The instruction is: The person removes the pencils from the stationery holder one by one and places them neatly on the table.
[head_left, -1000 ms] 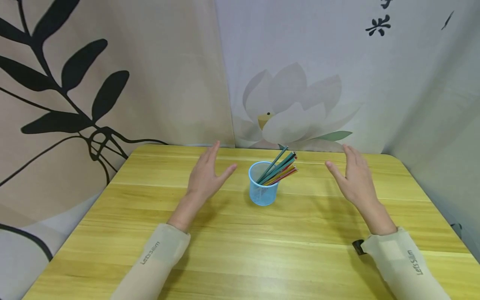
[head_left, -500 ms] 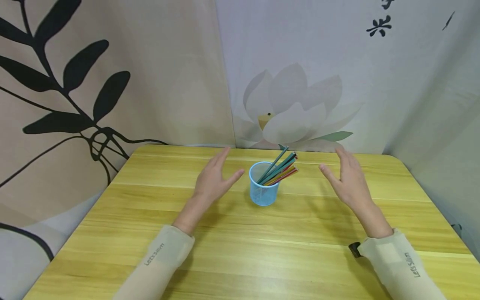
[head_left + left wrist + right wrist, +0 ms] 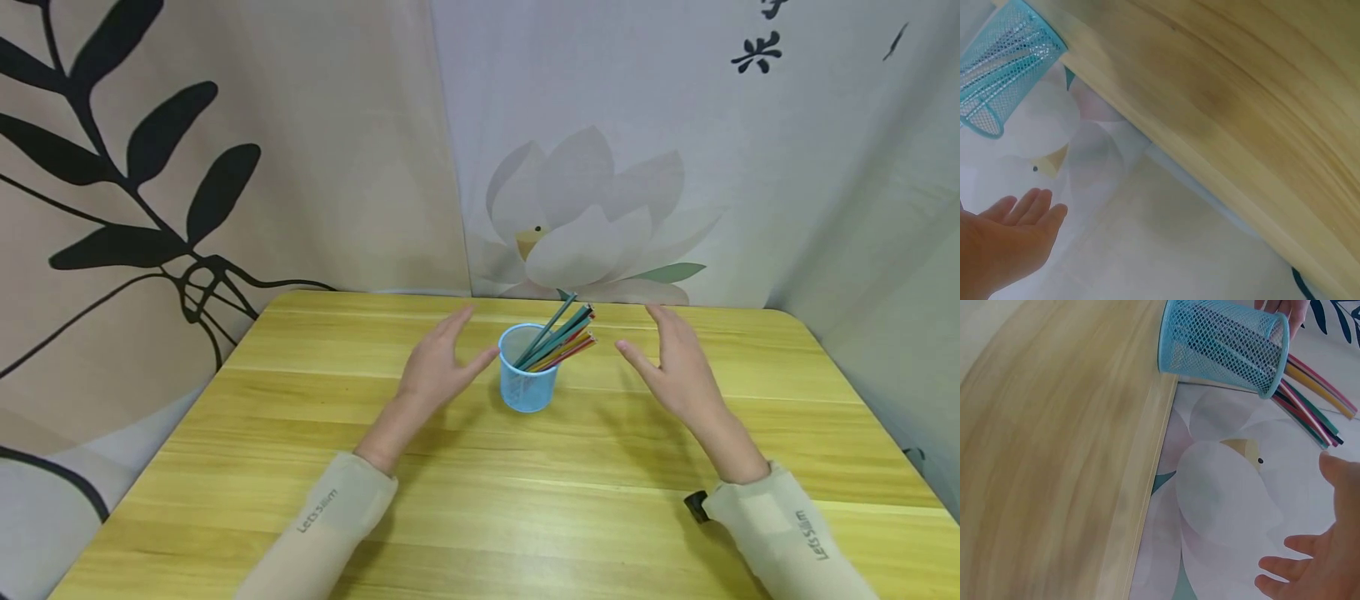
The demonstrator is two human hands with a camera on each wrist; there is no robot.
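Observation:
A light blue mesh pen cup (image 3: 527, 389) stands upright on the wooden table, with several coloured pencils (image 3: 558, 337) leaning to the right out of it. My left hand (image 3: 437, 367) hovers on the cup's left side, fingers extended and thumb tip right by the rim in the head view. On the other side, my right hand (image 3: 681, 367) is held apart from the cup, its thumb spread toward the pencils. Neither hand holds anything. The right wrist view shows the cup's mesh wall (image 3: 1222, 347) and, in front of it, the spread right fingers (image 3: 1288, 567).
The wooden table (image 3: 480, 517) reaches back to a fabric backdrop (image 3: 360, 167) printed with dark leaves and a pale lotus. A small black piece (image 3: 696, 506) sits at the right sleeve cuff.
Both hands have moved inward toward the pen cup, the left one rightward and the right one leftward. The cup and its pencils have stayed in place.

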